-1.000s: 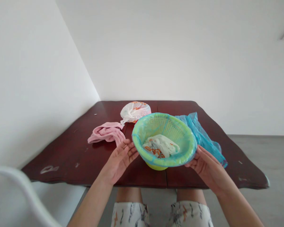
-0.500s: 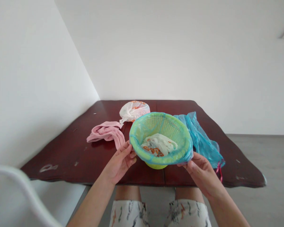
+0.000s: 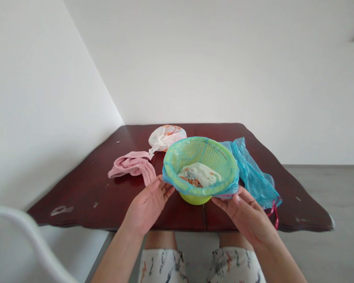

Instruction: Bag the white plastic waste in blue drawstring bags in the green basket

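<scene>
A green plastic basket (image 3: pixel 196 199) with a perforated wall stands near the table's front edge. A translucent blue plastic bag (image 3: pixel 170 177) lines it and is folded outward over its rim. Inside lies a crumpled white plastic bag (image 3: pixel 205 173) with orange print. At the rim's left side, my left hand (image 3: pixel 149 202) has its fingertips closed on the edge of the blue bag, the other fingers bent below. On the front right, my right hand (image 3: pixel 244 210) pinches the gathered edge of the blue bag between thumb and fingers.
A folded pink cloth (image 3: pixel 132 165) lies left of the basket on the dark red table (image 3: pixel 85 188). Behind it sits a knotted white plastic bag (image 3: pixel 167 137). Another blue bag (image 3: pixel 255 177) with a pink-red drawstring spreads on the right. White walls adjoin the table's left and back.
The blue bag's edge now hangs lower outside the rim on the left. The basket's rim has tilted slightly, and my right fingers have slid further under its front right.
</scene>
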The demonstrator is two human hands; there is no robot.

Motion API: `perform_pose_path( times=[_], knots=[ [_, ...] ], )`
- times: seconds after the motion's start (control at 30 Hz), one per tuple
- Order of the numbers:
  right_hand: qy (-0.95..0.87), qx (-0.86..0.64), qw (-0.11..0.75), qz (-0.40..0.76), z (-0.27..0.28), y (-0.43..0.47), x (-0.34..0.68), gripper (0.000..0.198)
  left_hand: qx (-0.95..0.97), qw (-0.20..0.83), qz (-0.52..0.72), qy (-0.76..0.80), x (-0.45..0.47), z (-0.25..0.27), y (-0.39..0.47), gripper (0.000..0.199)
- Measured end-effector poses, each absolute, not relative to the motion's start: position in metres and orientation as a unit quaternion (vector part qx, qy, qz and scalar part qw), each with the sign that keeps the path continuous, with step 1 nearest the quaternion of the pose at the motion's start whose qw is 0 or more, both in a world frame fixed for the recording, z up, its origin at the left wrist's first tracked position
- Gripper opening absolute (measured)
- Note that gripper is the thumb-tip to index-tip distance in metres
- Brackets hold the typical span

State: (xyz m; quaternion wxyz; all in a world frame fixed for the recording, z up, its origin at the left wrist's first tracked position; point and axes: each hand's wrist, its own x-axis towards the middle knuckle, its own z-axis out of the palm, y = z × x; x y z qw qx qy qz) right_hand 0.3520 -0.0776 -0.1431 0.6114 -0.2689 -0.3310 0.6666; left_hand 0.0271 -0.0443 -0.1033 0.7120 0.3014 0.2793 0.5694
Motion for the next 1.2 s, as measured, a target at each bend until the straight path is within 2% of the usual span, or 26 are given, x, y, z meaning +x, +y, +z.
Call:
perform_pose_path(
  times=[0.17,0.37,0.5,0.63,0.7,0.77,0.9,0.97,1.03,1.2],
  knots=[
    [-0.286,-0.276,0.618,0.678,-0.13,-0.078,0.348,0.022,0.387,0.632,0.592,0.317,0.031,-0.111,-0.052,0.022],
    [-0.232,-0.246,0.599,0.726,-0.111,-0.078,0.344,0.036,0.547,0.516,0.571,0.329,0.033,-0.121,-0.058,0.038],
    [-0.18,-0.181,0.6,0.758,-0.097,-0.076,0.342,0.047,0.705,0.295,0.502,0.405,0.031,-0.115,-0.056,0.035],
    [-0.119,-0.147,0.61,0.77,-0.087,-0.074,0.344,0.053,0.801,0.037,0.437,0.406,0.029,-0.098,-0.049,0.044],
    [-0.102,-0.141,0.62,0.765,-0.085,-0.073,0.345,0.054,0.812,-0.028,0.42,0.404,0.03,-0.089,-0.045,0.047],
    [-0.106,-0.149,0.631,0.754,-0.084,-0.071,0.345,0.052,0.822,-0.009,0.415,0.389,0.03,-0.082,-0.04,0.043],
    [-0.164,-0.194,0.652,0.714,-0.087,-0.067,0.343,0.051,0.811,0.194,0.44,0.333,0.034,-0.071,-0.027,0.032],
    [-0.212,-0.229,0.661,0.682,-0.089,-0.067,0.342,0.039,0.801,0.254,0.438,0.319,0.036,-0.067,-0.021,0.034],
    [-0.269,-0.271,0.669,0.638,-0.091,-0.069,0.343,0.019,0.816,0.269,0.417,0.297,0.037,-0.064,-0.015,0.038],
    [-0.431,-0.418,0.614,0.512,-0.099,-0.075,0.351,0.053,0.849,0.241,0.397,0.253,0.041,-0.058,-0.007,0.026]
  ],
)
